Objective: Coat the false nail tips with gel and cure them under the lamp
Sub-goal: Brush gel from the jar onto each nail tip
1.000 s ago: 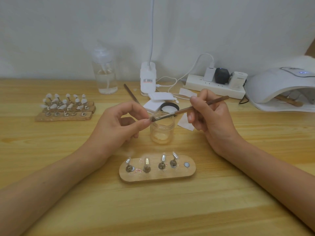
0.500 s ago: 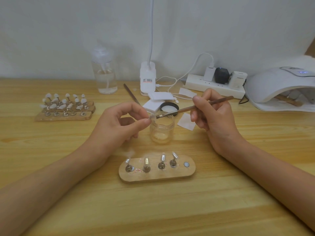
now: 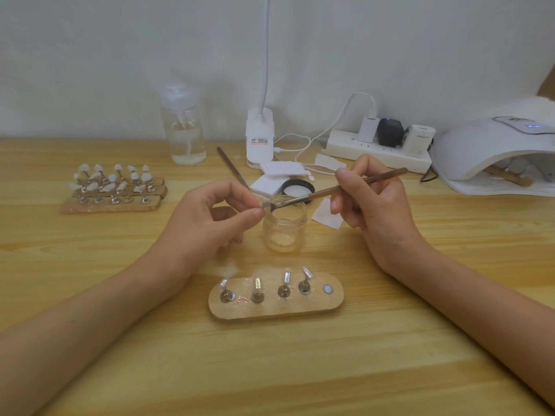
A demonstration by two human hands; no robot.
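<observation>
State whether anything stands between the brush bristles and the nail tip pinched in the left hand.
Nothing visible does: the bristles of the brush meet the nail tip directly, just above the open jar.

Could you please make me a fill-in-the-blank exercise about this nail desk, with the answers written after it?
1. The right hand holds the brush, and the left hand pinches a nail tip beside the jar, which is ___, its black lid lying behind it.
2. The oval wooden holder carries ___ metal stands.
3. The curing lamp stands on the ___ side of the table.
Missing words: open; four; right.
</observation>
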